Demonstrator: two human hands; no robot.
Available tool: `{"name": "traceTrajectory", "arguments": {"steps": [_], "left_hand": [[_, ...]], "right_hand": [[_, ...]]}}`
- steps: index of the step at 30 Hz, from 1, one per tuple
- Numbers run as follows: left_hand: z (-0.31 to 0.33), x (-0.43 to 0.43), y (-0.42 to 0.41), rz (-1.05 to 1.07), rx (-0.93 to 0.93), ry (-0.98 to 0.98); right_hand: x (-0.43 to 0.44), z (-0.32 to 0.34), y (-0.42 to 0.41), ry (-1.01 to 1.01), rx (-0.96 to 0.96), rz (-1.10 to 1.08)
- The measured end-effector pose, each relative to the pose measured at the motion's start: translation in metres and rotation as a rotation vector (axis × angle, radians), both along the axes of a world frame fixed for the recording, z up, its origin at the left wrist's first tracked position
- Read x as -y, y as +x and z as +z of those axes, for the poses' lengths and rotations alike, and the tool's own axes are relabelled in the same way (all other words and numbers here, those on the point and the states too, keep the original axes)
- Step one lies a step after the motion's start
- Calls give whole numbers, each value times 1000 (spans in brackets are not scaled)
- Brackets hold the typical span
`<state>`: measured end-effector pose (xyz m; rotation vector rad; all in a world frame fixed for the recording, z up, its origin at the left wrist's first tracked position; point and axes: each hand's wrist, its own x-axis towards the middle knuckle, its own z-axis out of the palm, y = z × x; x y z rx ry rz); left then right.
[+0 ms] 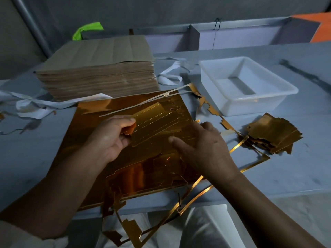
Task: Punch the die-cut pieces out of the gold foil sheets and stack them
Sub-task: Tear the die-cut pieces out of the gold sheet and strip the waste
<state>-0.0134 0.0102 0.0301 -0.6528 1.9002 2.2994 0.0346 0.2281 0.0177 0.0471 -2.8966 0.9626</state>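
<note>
Scanning from the far left, we note loose white paper strips (32, 106) strewn along the bench (279, 178) edge. Behind them a tall stack of brown sheets (100, 68) stands just beside the far edge of the gold foil sheet (100, 126).

That sheet lies flat at centre, and its near edge overhangs the bench toward us. Our left hand (109, 138) pinches the left end of a die-cut piece (154, 126) between thumb and curled fingers, lifted slightly off the sheet. Our right hand (206, 149) rests on the sheet with fingers straight and spread, holding nothing.

Thin gold scrap strips (189, 199) trail off the sheet's right and near edges, some hanging over the bench edge.

A white plastic tray (247, 104) sits far right. In front of it the pile of punched pieces (274, 136) lies apart from the sheet. Bare bench surface shows at near right, beyond the scrap.
</note>
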Motion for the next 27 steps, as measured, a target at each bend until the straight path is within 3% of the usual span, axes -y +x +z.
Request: {"name": "traceTrajectory", "arguments": {"steps": [4, 10, 17, 23, 27], "left_hand": [[-2, -28, 3, -109, -18, 8], [-1, -63, 8, -239, -30, -10], [-7, -74, 10, -422, -58, -135], [-13, -39, -1, -484, -174, -652], [-18, -6, -11, -646, -130, -1104]], "right_hand": [[-3, 1, -2, -603, 208, -73], [-22, 3, -5, -1005, 258, -236], [-73, 0, -12, -1026, 152, -410], [-150, -1, -21, -837, -48, -663], [-183, -9, -32, -713, -47, -849]]}}
